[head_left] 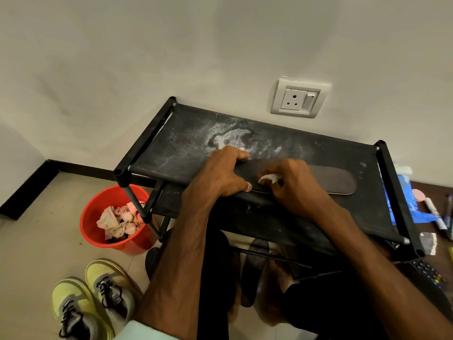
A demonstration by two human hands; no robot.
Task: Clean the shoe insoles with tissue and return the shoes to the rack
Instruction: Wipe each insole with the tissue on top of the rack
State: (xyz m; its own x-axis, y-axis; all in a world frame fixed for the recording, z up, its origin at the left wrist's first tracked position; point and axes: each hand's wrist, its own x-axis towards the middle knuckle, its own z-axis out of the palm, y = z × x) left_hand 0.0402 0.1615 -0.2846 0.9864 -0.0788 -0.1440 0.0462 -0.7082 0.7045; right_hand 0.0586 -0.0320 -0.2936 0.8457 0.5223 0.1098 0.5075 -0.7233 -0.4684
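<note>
On the rack (pixel 171 143) top, the left hand (pixel 220 173) grips a dark insole (pixel 331 179) while the right hand (pixel 291 185) pinches tissue (pixel 269 178) against it — wiping apparently under way, yellow sneakers (pixel 90 298) not yet shelved.

Black rack shelf (pixel 186 143) (white-dusted), dark insole (pixel 331 179) on top

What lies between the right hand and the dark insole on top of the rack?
In the head view, a white tissue, pinched by the right hand, lies against the insole.
</note>
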